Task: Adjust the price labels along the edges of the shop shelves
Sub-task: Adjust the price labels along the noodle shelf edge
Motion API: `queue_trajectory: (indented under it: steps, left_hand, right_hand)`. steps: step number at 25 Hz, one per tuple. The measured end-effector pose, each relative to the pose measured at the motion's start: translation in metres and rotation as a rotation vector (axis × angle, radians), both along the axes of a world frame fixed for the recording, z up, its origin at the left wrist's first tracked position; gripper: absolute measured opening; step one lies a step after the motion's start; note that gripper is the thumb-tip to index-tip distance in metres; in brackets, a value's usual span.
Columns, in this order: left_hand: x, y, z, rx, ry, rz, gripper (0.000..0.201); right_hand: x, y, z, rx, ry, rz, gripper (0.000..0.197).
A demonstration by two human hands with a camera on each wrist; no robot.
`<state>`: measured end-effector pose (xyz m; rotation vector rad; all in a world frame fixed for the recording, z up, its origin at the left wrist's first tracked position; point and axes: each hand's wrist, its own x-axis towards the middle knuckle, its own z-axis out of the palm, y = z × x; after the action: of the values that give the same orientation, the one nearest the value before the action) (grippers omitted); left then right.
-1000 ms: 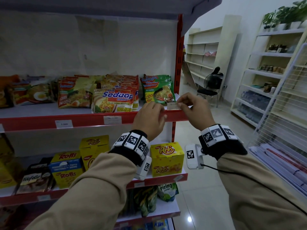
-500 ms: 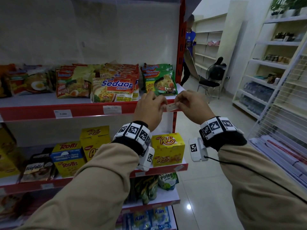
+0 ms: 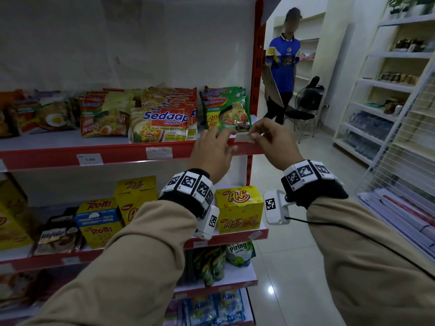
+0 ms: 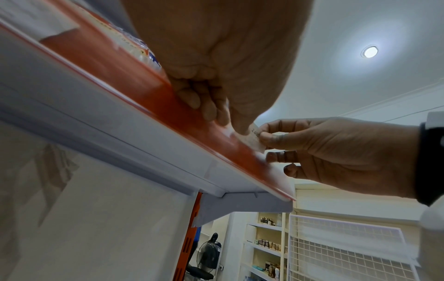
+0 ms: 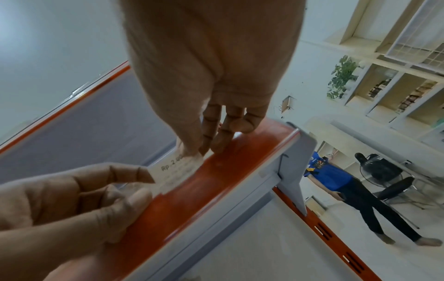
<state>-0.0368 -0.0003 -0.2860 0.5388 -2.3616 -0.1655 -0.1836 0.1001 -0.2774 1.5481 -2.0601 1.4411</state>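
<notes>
A small white price label [image 3: 243, 137] sits at the top of the red shelf edge strip [image 3: 117, 156], near its right end. My left hand [image 3: 229, 137] pinches the label's left end between thumb and forefinger. My right hand [image 3: 253, 135] pinches its right end. The right wrist view shows the label [image 5: 175, 175] printed "Rp 2.0", its lower edge against the strip [image 5: 216, 182]. In the left wrist view the label [image 4: 252, 138] stands partly out of the strip [image 4: 144, 91]. Two other labels [image 3: 159, 152] [image 3: 90, 159] sit flat in the strip further left.
Noodle packets [image 3: 160, 121] fill the shelf above the strip; yellow snack boxes [image 3: 237, 208] stand on the shelf below. A person in a blue shirt [image 3: 283, 64] stands in the aisle by a chair [image 3: 303, 111]. White shelves [image 3: 381, 95] and a wire grid [image 3: 404, 161] line the right side.
Both hands have kept hold of the label at the strip's right end. The head view has tilted up, and a person in blue has come into sight in the aisle.
</notes>
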Motion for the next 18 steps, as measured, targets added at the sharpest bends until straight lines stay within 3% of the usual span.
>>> queue_trajectory:
  steps: [11,18]
  left_hand:
    - [-0.002,-0.003,-0.001,-0.042,-0.046,0.028,0.022]
    - [-0.002,-0.002,0.000,-0.049,-0.076,0.048,0.021]
  right_hand:
    - [-0.001,0.007,0.011,0.302,0.230,-0.022,0.012]
    - [0.000,0.006,0.010,0.324,0.249,-0.049,0.012]
